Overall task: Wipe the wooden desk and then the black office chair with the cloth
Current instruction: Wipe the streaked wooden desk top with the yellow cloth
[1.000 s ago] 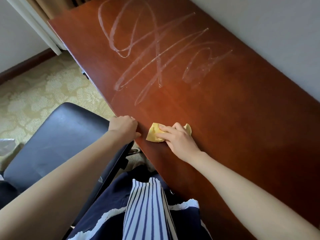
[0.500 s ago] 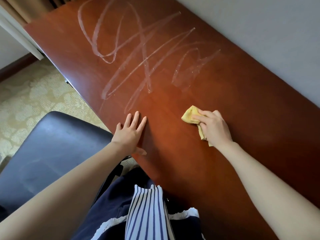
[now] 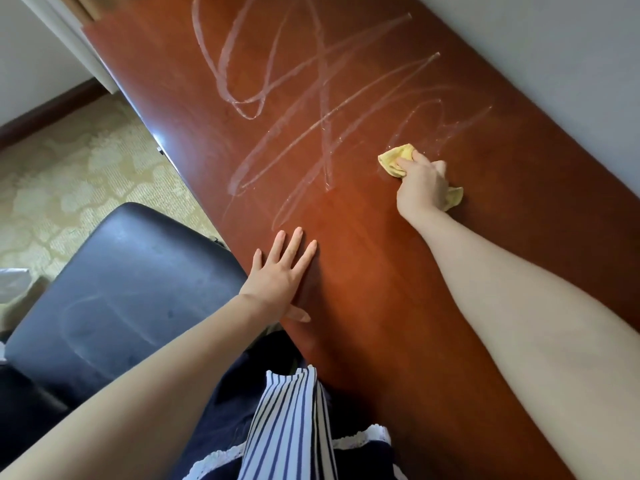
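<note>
Two hands on wooden desk (image 3: 381,271). R hand (image 3: 420,187), ctr-right of frame, curled round yellow cloth (image 3: 394,161), pressing it down at lower-right end of whitish streaks (image 3: 311,98). L hand (image 3: 280,275), lower ctr, flat, fingers straight, palm on desk near its edge. Black office chair (image 3: 121,289) lower left, just beside desk.

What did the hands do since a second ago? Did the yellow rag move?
The right hand slid the yellow cloth away from the near edge of the desk, out to the white streaks. The left hand uncurled and now lies flat, fingers spread, on the desk. Unchanged: the grip on the cloth, the black chair.
</note>
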`<state>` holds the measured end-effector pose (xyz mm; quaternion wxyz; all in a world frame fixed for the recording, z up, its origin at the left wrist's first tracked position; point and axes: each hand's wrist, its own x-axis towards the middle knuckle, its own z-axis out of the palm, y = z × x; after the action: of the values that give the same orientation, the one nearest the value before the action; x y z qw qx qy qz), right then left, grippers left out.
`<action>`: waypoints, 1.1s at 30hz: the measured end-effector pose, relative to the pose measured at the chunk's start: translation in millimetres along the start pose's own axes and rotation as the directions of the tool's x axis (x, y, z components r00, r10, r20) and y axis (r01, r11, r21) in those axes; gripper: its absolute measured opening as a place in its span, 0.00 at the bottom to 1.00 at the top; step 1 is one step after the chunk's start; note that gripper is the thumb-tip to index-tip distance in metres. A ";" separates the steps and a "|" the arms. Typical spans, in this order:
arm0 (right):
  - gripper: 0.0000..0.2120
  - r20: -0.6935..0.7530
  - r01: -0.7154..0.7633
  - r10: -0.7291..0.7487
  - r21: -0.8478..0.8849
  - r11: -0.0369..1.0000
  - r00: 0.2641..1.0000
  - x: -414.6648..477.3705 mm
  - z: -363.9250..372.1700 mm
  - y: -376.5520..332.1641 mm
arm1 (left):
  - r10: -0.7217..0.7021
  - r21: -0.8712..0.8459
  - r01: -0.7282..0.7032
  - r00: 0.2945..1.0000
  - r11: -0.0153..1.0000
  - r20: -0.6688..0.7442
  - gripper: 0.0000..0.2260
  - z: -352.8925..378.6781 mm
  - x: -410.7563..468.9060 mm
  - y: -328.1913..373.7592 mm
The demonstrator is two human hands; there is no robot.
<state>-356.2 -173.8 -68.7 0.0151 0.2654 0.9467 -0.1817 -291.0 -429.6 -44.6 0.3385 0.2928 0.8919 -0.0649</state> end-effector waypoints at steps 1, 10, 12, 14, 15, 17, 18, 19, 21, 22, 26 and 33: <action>0.21 0.013 -0.008 0.008 0.026 1.000 1.000 -1.8 4.7 -7.2 | -0.002 -0.002 0.002 1.000 1.000 0.000 0.56 0.3 0.5 -0.3; 0.21 0.031 0.292 -0.294 0.073 0.954 0.955 -71.3 37.4 -41.7 | -0.007 0.017 0.007 1.000 1.000 0.017 0.56 -2.8 0.8 -1.3; 0.20 0.030 0.289 -0.293 0.099 0.952 0.956 -87.7 39.4 -38.7 | -0.013 0.037 0.012 1.000 0.999 0.023 0.55 -5.1 0.8 -0.9; 0.19 0.033 0.290 -0.297 0.126 0.949 0.954 -103.8 38.0 -34.2 | -0.018 0.073 0.016 1.000 0.997 0.019 0.54 -7.7 0.9 -0.5; 0.18 0.033 0.293 -0.300 0.140 0.946 0.953 -111.9 36.5 -31.3 | -0.021 0.096 0.020 1.000 0.995 0.009 0.54 -8.7 0.9 0.1; 0.18 0.033 0.298 -0.306 0.156 0.942 0.951 -130.3 32.8 -21.6 | -0.022 0.156 0.027 0.999 0.987 -0.030 0.51 -10.5 0.7 2.6; 0.18 0.035 0.302 -0.311 0.157 0.940 0.950 -139.1 31.1 -16.3 | -0.020 0.185 0.030 0.998 0.982 -0.055 0.49 -12.0 1.3 3.6; 0.18 0.034 0.305 -0.313 0.154 0.940 0.949 -147.6 29.3 -10.3 | -0.015 0.211 0.033 0.996 0.977 -0.084 0.47 -13.8 2.2 4.4; 0.18 0.020 0.303 -0.310 0.156 0.940 0.950 -163.7 24.9 1.3 | -0.003 0.244 0.043 0.987 0.969 -0.161 0.42 -17.3 4.7 4.1; 0.18 0.005 0.307 -0.312 0.162 0.938 0.950 -170.8 22.4 7.2 | 0.005 0.243 0.047 0.978 0.969 -0.211 0.38 -18.5 6.4 3.5; 0.17 -0.041 0.319 -0.317 0.147 0.936 0.948 -187.9 13.7 31.4 | 0.064 0.185 0.007 0.923 0.983 -0.379 0.28 -18.7 16.8 2.7; 0.17 -0.093 0.206 -0.198 0.094 0.974 0.976 -173.0 0.0 59.8 | 0.199 0.118 -0.169 0.922 0.979 -0.331 0.36 -25.2 51.2 26.8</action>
<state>-177.3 -212.4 -67.3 -0.0567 0.1755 0.9580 -0.2196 -320.8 -375.2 -56.0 0.1703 0.3964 0.9019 -0.0199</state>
